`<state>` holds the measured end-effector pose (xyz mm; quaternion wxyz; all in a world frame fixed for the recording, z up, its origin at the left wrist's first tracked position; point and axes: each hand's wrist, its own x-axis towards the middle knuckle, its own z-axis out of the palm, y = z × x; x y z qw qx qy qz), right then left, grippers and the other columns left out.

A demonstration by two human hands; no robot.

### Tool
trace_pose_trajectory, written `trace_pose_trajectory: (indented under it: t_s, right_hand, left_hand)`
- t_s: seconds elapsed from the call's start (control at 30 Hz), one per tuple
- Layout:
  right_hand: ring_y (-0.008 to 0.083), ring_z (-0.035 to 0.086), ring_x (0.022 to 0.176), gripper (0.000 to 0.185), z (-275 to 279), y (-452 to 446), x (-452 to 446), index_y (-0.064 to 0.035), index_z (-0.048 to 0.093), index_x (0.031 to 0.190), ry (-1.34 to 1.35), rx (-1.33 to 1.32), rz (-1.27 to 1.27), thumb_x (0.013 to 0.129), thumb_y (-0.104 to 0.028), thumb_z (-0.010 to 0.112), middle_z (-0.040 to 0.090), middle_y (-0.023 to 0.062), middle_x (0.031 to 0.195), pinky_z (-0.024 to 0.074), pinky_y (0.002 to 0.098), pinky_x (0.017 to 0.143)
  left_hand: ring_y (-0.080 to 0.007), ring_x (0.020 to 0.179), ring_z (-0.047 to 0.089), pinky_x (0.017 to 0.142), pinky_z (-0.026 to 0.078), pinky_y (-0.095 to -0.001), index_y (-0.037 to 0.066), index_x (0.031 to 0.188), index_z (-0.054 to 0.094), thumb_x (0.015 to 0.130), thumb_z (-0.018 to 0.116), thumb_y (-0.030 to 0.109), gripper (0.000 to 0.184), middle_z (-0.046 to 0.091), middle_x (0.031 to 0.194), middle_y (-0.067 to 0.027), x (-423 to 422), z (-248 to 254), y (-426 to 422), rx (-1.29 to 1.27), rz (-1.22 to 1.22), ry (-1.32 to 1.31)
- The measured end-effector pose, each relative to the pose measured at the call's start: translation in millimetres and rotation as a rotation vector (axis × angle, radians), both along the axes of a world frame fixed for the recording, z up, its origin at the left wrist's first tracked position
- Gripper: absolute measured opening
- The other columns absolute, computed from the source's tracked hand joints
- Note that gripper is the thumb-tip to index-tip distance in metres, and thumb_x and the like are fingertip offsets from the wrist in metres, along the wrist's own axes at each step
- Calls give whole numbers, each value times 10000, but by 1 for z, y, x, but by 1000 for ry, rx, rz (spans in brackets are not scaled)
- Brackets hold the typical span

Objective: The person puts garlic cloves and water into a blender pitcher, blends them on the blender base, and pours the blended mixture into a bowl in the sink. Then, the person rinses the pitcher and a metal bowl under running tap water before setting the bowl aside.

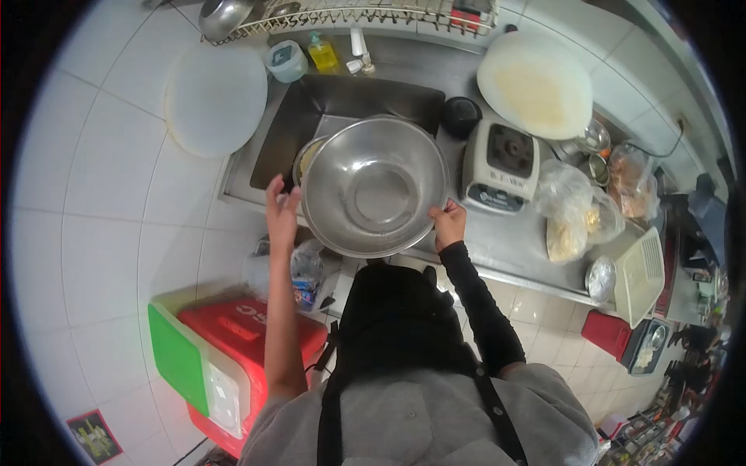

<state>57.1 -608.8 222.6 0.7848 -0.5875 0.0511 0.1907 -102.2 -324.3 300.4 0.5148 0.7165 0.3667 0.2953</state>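
Note:
A wide stainless steel mixing bowl (379,194) is held over the front of the sink (272,147), its inside facing me with nothing in it. Pinched at the bowl's right rim is my right hand (448,225). My left hand (281,216) is raised just beside the left rim, fingers apart and holding nothing; whether a fingertip touches the rim I cannot tell. Behind the bowl, a second metal container (308,159) with something yellowish in it is mostly hidden in the sink.
Right of the sink stand a blender base (501,165), a black round object (461,116) and plastic bags of food (567,221). A soap bottle (322,54) and faucet (358,50) are behind the sink. Red and green boxes (249,342) stand at my left.

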Motion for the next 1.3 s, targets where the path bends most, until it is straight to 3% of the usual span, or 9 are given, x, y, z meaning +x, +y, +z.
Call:
trace_pose_trajectory:
  t_s: [0.13,0.4,0.5,0.6,0.63,0.87,0.97,1.1,1.3]
  right_hand:
    - [99,542,645,93,-24,43,25,19,649,772,33,-54,-43,721,72,593,647,30,731,425,263,631]
    - [122,555,655,86,-72,107,65,-9,610,747,79,-10,-254,716,71,619,650,42,752,452,280,660]
    - [124,568,657,76,-77,119,75,-3,621,767,90,5,-323,727,62,619,659,45,770,461,279,660]
    - [134,603,703,147,-72,126,83,20,652,848,107,18,-340,737,85,581,675,58,814,476,273,684]
    - [139,618,726,189,-71,127,86,30,664,884,121,21,-331,739,97,562,681,63,833,483,270,696]
    - [124,622,689,174,-56,147,115,45,674,893,78,-78,-334,752,76,577,699,72,833,487,265,667]
    - [125,619,686,188,-67,148,123,50,675,905,50,-96,-306,749,73,574,698,71,834,485,262,664]
    - [115,604,696,183,-65,156,128,53,668,902,47,-137,-316,751,67,565,691,63,838,471,261,681]
    - [93,590,720,175,-37,170,136,43,658,907,-46,-107,-408,757,57,570,687,53,846,461,248,692]
  left_hand:
    - [-220,1181,565,1010,415,-315,-20,1276,578,938,635,190,402,609,1281,-149,104,13,86,11,-181,-34]
    - [-113,886,535,752,461,-273,-20,1367,501,962,621,318,541,624,1078,-75,339,-98,213,93,-469,109]
    - [-311,1165,568,905,486,-354,-67,1382,438,976,557,367,606,566,1306,-232,410,-144,232,-9,-441,207]
    - [-188,1032,591,869,508,-324,-15,1444,371,987,573,331,608,565,1221,-110,454,-156,231,-314,-323,243]
    - [-222,1056,589,864,522,-339,-22,1419,396,989,561,320,574,568,1225,-131,469,-171,238,-437,-374,164]
    - [-266,956,612,737,591,-366,62,1201,540,969,546,173,257,591,1118,-130,497,-173,263,-791,-353,97]
    - [-299,956,606,709,589,-363,41,1213,526,959,547,150,278,584,1094,-151,513,-221,297,-956,-395,94]
    - [-387,941,595,668,592,-343,-45,1225,486,958,536,158,339,562,1108,-244,522,-215,307,-1142,-298,216]
    - [-345,941,615,741,589,-352,-11,1255,489,949,554,181,367,556,1137,-239,494,-175,267,-997,-194,13]
